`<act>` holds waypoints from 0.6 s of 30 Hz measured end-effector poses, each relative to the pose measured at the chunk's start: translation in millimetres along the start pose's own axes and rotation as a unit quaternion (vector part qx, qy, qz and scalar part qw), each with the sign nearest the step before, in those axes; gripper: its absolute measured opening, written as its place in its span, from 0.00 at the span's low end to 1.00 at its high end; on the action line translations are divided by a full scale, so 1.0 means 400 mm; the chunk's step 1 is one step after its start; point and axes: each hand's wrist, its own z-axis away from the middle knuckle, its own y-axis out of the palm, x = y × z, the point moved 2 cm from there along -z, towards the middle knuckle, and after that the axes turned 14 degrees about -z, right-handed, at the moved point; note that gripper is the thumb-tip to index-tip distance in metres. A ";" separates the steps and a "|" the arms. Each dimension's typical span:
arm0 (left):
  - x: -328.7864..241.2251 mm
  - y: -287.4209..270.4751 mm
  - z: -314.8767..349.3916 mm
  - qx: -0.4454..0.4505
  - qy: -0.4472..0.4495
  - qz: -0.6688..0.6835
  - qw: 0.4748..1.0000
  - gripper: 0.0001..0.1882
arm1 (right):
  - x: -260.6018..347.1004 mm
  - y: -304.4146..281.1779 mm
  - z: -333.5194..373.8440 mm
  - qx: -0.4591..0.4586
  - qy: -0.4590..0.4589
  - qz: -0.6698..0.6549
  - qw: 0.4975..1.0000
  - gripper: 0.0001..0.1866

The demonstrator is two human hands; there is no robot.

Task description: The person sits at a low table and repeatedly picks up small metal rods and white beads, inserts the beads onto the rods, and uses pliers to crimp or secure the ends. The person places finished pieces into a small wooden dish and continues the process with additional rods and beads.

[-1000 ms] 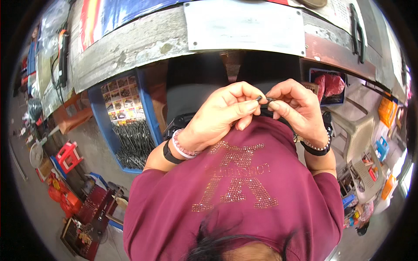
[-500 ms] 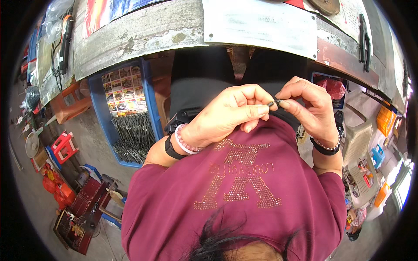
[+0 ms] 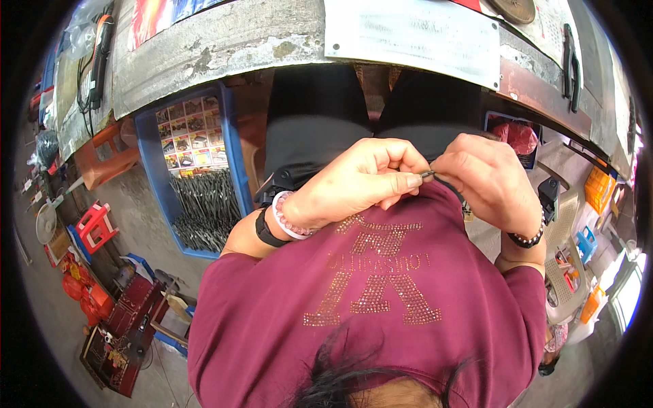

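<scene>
Over my lap, my left hand (image 3: 371, 177) pinches a small dark, narrow piece (image 3: 427, 175) between thumb and forefinger. My right hand (image 3: 491, 180) is closed at the piece's other end, its back turned up and its fingertips partly hidden. The two hands almost meet there, just above the hem of my maroon shirt (image 3: 388, 238). What kind of piece it is cannot be made out; it looks like a short black cord or link. To the left, a blue crate (image 3: 238, 173) holds many thin dark strips (image 3: 207, 207) and a printed picture sheet (image 3: 194, 136).
A worn workbench (image 3: 224, 54) runs across the front, with a white plate (image 3: 411, 37) fixed on it. Black pliers-like handles (image 3: 570, 68) lie at its right. Beside me on the right stands a beige plastic chair (image 3: 563, 289); a red stool (image 3: 97, 226) is at far left.
My right hand has rolled so that its back faces up, and its wrist has shifted slightly right. The left hand keeps its pinch on the piece.
</scene>
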 end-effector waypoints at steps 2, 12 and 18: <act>0.006 0.003 0.001 -0.006 -0.013 -0.005 1.000 0.06 | 0.004 0.003 -0.002 0.038 -0.008 0.032 0.999 0.07; 0.018 -0.003 0.010 -0.015 -0.022 -0.002 1.000 0.06 | -0.004 0.021 -0.016 0.042 0.039 -0.009 0.998 0.07; 0.018 0.003 0.002 -0.012 -0.002 -0.028 1.000 0.05 | -0.041 0.003 -0.020 0.042 0.034 -0.128 0.990 0.06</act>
